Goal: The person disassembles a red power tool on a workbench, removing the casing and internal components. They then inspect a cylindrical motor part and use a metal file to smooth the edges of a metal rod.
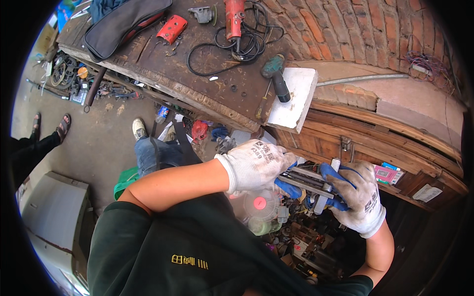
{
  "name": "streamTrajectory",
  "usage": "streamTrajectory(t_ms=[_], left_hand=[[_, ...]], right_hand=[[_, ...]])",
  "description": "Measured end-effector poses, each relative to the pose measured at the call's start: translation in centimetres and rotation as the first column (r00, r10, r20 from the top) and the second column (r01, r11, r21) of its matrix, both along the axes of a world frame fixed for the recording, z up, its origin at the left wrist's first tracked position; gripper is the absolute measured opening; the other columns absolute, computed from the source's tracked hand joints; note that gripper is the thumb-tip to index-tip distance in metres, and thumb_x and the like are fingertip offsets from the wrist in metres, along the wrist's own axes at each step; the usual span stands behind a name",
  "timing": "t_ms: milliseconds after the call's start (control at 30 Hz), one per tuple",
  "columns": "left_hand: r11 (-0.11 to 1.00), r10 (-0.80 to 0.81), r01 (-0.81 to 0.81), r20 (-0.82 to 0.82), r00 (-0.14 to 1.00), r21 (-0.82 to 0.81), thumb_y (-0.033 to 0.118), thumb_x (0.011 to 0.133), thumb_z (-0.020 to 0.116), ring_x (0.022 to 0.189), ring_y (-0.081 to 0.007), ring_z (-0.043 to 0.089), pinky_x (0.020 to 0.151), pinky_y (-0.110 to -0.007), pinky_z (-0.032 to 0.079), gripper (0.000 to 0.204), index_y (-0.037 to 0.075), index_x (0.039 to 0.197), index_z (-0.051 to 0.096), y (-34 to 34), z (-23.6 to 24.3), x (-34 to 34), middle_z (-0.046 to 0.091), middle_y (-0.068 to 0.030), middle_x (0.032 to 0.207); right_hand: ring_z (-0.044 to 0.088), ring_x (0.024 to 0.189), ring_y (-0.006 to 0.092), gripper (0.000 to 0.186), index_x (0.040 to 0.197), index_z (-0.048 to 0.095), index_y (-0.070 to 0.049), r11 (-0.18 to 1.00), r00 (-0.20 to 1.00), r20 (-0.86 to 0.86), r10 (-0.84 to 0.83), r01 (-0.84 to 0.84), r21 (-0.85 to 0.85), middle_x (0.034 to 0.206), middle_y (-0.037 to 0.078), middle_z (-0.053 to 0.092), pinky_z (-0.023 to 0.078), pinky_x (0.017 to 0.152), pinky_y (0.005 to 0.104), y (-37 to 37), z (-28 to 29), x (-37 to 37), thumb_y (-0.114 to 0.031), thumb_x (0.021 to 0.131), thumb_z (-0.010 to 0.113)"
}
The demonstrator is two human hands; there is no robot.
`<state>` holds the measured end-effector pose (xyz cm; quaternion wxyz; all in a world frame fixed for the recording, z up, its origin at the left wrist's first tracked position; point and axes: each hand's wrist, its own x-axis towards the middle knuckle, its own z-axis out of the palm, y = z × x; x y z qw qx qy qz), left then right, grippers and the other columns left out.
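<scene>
My two hands wear white gloves with blue palms and hold a grey metal tool [307, 183] between them. It has parallel bars and a light crosspiece at its right end; its exact kind is unclear. My left hand [257, 165] is closed around the left end, its fingertips mostly hidden underneath. At the other end, my right hand [356, 194] grips the crosspiece, with blue-coated fingers curled over the metal. The tool is held up in front of a wooden cabinet [390, 148], above a heap of parts.
On the wooden workbench [148, 64] lie a red power tool [234, 22] with coiled black cord, a red housing [172, 28], a grinder head [201, 15] and a black bag [123, 27]. A cordless drill [276, 76] rests on white foam [294, 106]. Another person's feet [63, 127] show at left.
</scene>
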<state>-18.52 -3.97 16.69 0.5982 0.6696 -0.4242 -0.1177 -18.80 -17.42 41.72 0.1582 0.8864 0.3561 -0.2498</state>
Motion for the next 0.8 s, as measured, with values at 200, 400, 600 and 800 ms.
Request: streamTrajectory(t_ms=[200, 400, 600, 800], left_hand=[[0.984, 0.083, -0.078, 0.024, 0.996, -0.162, 0.032, 0.068, 0.081, 0.095, -0.0334, 0.067, 0.080, -0.041, 0.055, 0.061, 0.005, 0.119, 0.059, -1.3, -1.7, -0.3, 0.067, -0.0153, 0.105], [0.932, 0.180, -0.152, 0.056, 0.982, -0.330, 0.040, 0.075, 0.079, 0.098, -0.0319, 0.067, 0.086, -0.039, 0.055, 0.059, 0.006, 0.121, 0.063, -1.9, -3.0, -0.3, 0.068, -0.0150, 0.109], [0.941, 0.149, -0.120, 0.068, 0.987, -0.317, 0.044, 0.076, 0.079, 0.098, -0.0323, 0.067, 0.085, -0.039, 0.055, 0.061, 0.006, 0.121, 0.063, -2.2, -2.7, -0.1, 0.068, -0.0150, 0.107], [0.946, 0.133, -0.121, 0.020, 0.991, -0.300, 0.045, 0.076, 0.079, 0.096, -0.0335, 0.066, 0.084, -0.041, 0.054, 0.060, 0.005, 0.118, 0.064, -2.5, -2.6, -0.5, 0.067, -0.0154, 0.104]], right_hand=[[0.061, 0.099, 0.0352, 0.064, 0.118, 0.065, -0.008, 1.000, 1.000, 0.023, 0.009, -0.008, -0.010, 0.103, 0.014, 0.063, 0.045, 0.089, 0.0503, 0.7, 0.1, -0.2, -0.016, 0.057, 0.080], [0.056, 0.120, 0.0411, 0.070, 0.126, 0.057, -0.002, 0.997, 0.988, 0.153, -0.002, -0.009, 0.073, 0.124, 0.021, 0.059, 0.045, 0.098, 0.0555, 0.7, 3.1, -0.2, -0.034, 0.071, 0.085], [0.065, 0.071, 0.0165, 0.038, 0.097, 0.064, 0.008, 0.480, 0.510, -0.149, -0.847, 0.855, 0.195, 0.083, 0.013, 0.069, 0.055, 0.067, 0.0321, -0.8, 3.3, -1.2, -0.026, 0.086, 0.076], [0.063, 0.070, 0.0262, 0.030, 0.088, 0.061, 0.002, 0.808, 0.814, -0.049, -0.578, 0.580, 0.106, 0.088, 0.015, 0.064, 0.050, 0.060, 0.0339, -0.3, 3.2, -1.9, -0.001, 0.065, 0.080]])
